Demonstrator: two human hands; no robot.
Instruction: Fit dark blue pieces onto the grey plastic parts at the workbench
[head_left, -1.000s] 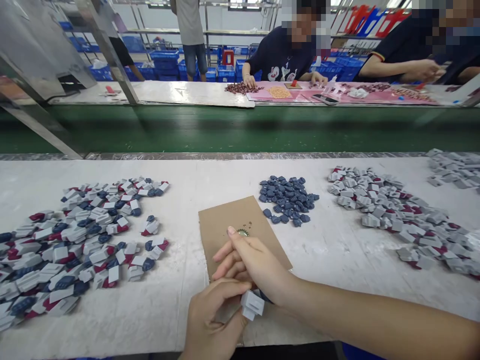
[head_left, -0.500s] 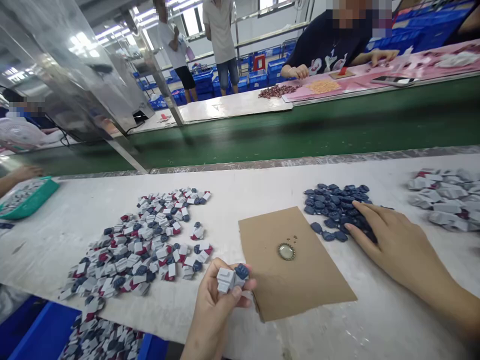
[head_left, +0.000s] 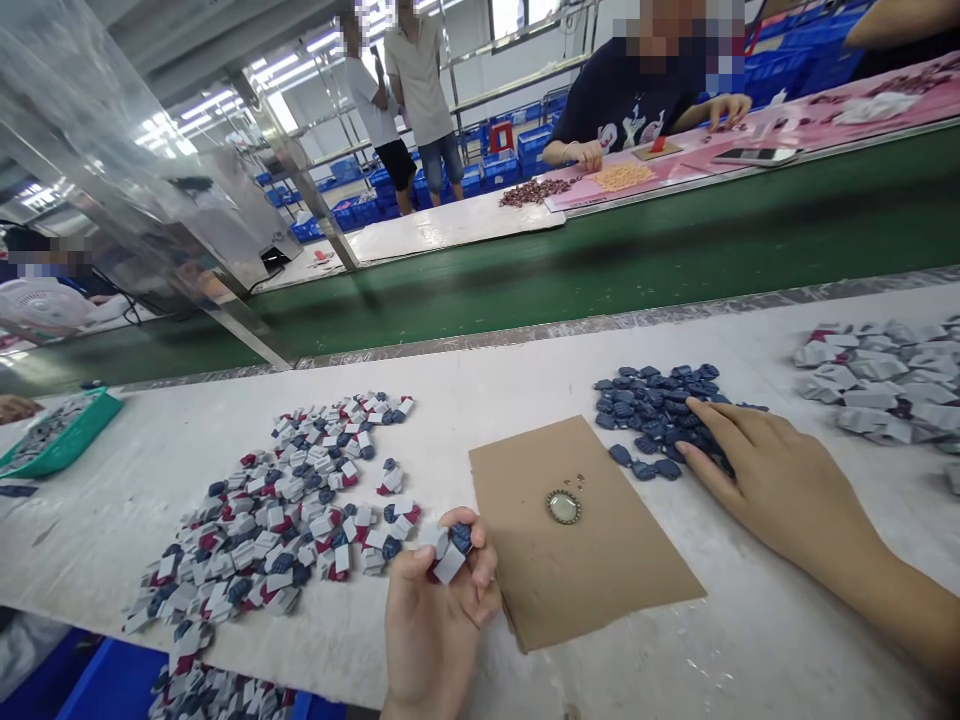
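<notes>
Grey-and-blue piece (head_left: 450,563) at lower centre: your left hand (head_left: 435,615) grasped it in its fingers, apparently for steadiness, while your right hand (head_left: 784,485) touched blue parts (head_left: 649,408) right of centre, its grip unclear.

L hand (head_left: 435,625) rolled palm-up, grey pc (head_left: 450,565) turned w/ it; R hand (head_left: 787,490) moved to navy pile (head_left: 649,405).

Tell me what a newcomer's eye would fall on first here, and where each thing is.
Most likely the sprawling heap of grey, maroon and blue pieces on the left of the white table. Next, the left hand, front and centre, holding one such piece, and the right hand at the dark blue pile. Between them, a round crimped cap sits on brown cardboard.
</notes>
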